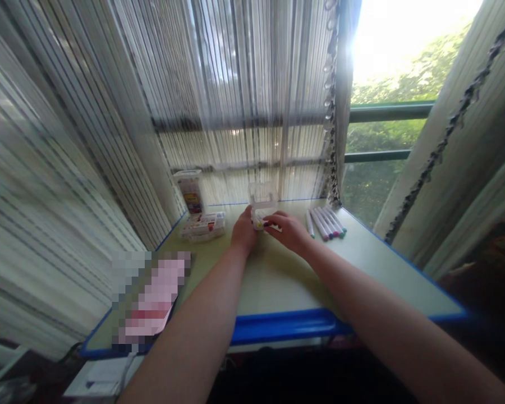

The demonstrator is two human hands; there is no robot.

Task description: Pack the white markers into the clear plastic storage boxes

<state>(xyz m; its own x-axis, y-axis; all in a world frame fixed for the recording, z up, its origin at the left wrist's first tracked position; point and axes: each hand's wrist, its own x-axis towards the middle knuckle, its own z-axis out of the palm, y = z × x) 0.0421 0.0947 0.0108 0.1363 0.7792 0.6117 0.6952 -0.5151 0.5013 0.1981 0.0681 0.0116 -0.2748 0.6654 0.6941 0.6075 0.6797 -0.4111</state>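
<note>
Both my arms reach forward over a pale green table (278, 280) with a blue edge. My left hand (244, 230) curls its fingers round the side of a small clear plastic marker case (262, 202) that lies near the far edge with its lid up. My right hand (289, 230) pinches a white marker (273, 225) with a dark tip at the mouth of the case. Several white markers (326, 222) with coloured caps lie side by side just right of my right hand.
A closed flat marker case (202, 225) and an upright clear case (189, 192) stand at the back left. A blurred-out flat thing (151, 297) lies at the near left. Striped curtains hang behind; an open window is at the right.
</note>
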